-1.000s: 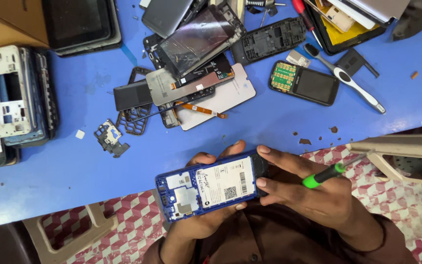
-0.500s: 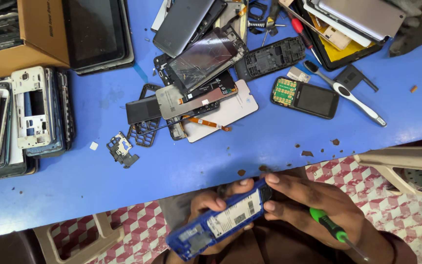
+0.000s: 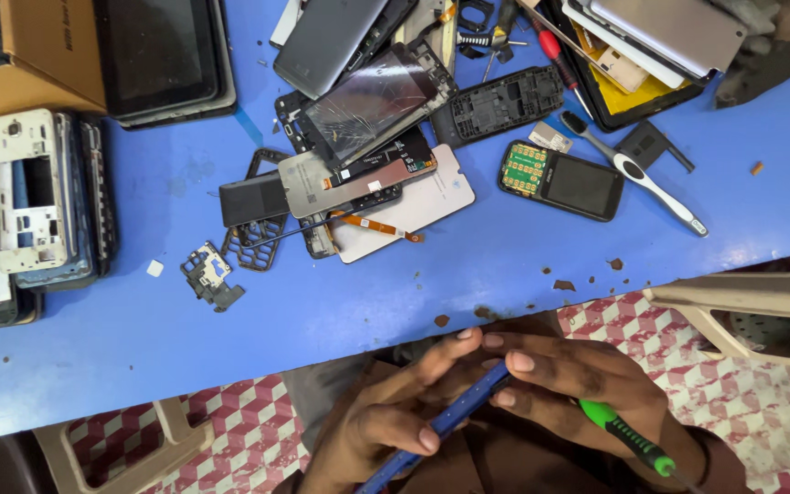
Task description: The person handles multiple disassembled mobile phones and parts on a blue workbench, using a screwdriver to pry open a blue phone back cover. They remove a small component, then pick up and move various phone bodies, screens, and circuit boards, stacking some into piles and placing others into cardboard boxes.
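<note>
Below the blue table (image 3: 505, 274), left hand (image 3: 386, 421) and right hand (image 3: 578, 384) grip an edge-on blue phone (image 3: 454, 418), face hidden; the right also clasps a half-hidden green screwdriver (image 3: 633, 439).

A scuffed blue table (image 3: 505, 274) stands over red-and-white checkered floor (image 3: 258, 421), pale plastic chair (image 3: 761, 311) beside it.

blue phone (image 3: 454, 416) edge-on, face unseen, green screwdriver (image 3: 631, 437) tip cut off at bottom edge

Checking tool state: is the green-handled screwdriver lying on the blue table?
No: the green-handled screwdriver is in the right hand, below the edge of the blue table, beside the blue phone both hands grip.
</note>
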